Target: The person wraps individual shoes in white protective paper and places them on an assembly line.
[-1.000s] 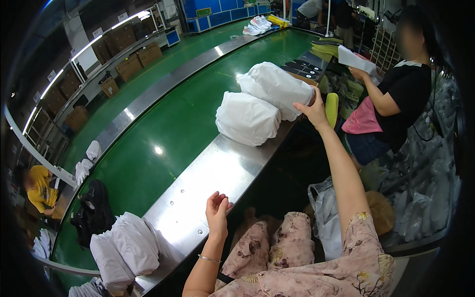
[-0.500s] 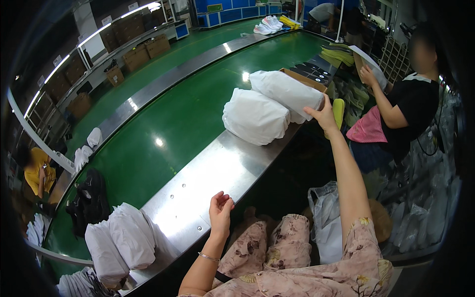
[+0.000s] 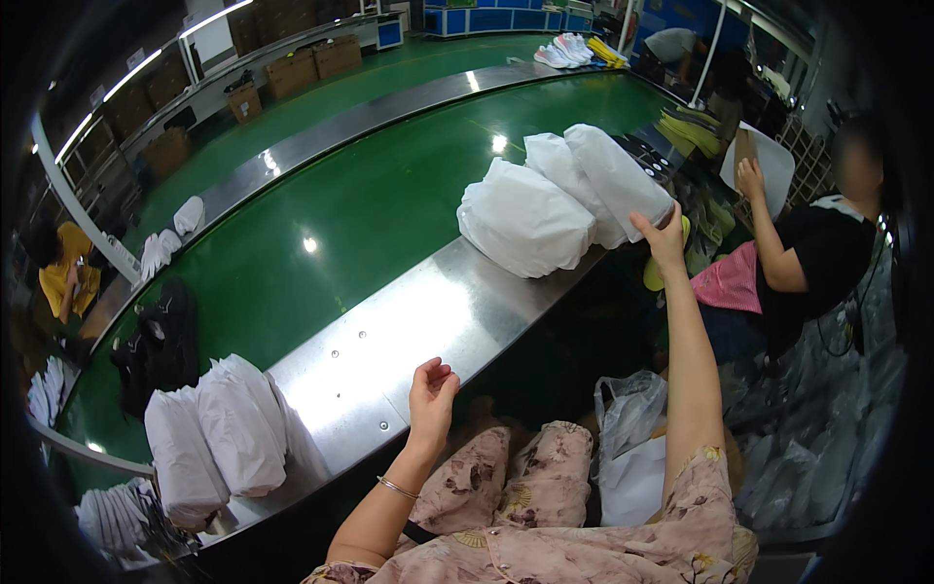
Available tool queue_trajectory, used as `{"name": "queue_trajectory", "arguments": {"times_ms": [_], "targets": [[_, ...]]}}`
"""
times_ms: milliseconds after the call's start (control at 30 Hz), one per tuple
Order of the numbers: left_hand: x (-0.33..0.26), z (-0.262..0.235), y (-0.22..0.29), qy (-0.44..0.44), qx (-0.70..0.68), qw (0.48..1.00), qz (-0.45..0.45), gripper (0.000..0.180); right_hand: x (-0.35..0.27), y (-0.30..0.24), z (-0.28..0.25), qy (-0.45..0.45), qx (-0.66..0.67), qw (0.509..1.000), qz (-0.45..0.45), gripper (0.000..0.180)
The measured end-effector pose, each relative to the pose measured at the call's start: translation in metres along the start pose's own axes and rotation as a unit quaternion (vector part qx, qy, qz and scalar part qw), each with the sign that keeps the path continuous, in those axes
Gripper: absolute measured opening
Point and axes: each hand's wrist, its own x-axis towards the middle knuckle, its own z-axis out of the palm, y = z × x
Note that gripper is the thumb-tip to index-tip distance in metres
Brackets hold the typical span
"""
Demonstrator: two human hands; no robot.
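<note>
My right hand (image 3: 664,238) grips the near end of a white-wrapped bundle (image 3: 615,180), thumb on the side facing me. The bundle is tilted and leans against further white-wrapped bundles (image 3: 530,219) on the steel edge. What is inside the wrapping is hidden. Bare and loosely curled, my left hand (image 3: 433,394) hovers by the near rim of the steel edge (image 3: 389,341), with nothing visible in it. Farther left on the same edge, more white-wrapped bundles (image 3: 238,423) stand side by side.
A green conveyor belt (image 3: 292,282) curves past, carrying black shoes (image 3: 167,336) at left. White shoes (image 3: 564,51) lie at the far end. A co-worker (image 3: 817,248) at right holds a white sheet (image 3: 769,165). Clear plastic bags (image 3: 630,419) hang beside my lap.
My right hand has tipped its bundle steeper and shifted it right, uncovering more of the bundle behind. My left hand stays curled near the steel edge. The whole view has shifted slightly.
</note>
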Motion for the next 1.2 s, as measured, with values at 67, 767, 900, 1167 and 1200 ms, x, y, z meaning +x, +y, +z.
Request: {"name": "queue_trajectory", "arguments": {"times_ms": [67,767,900,1167,1200], "targets": [[0.001,-0.002,-0.004,0.002,0.0,1.0,0.006,0.038,-0.001,0.001,-0.002,-0.013,-0.02,1.0,0.006,0.061],[0.002,0.0,-0.006,0.013,0.016,1.0,0.021,0.035,0.002,0.017,-0.004,-0.016,-0.045,0.998,-0.044,0.067],[-0.002,0.005,0.003,0.027,0.014,0.999,0.045,0.031,-0.001,-0.009,-0.016,0.041,-0.043,0.994,-0.088,0.067],[-0.01,0.023,0.035,-0.07,-0.055,0.991,0.105,0.038,-0.121,-0.116,0.008,-0.147,0.431,0.847,0.273,0.066],[-0.012,0.026,0.039,-0.096,-0.069,0.987,0.107,0.041,-0.146,-0.124,0.022,-0.194,0.501,0.775,0.333,0.068]]}}
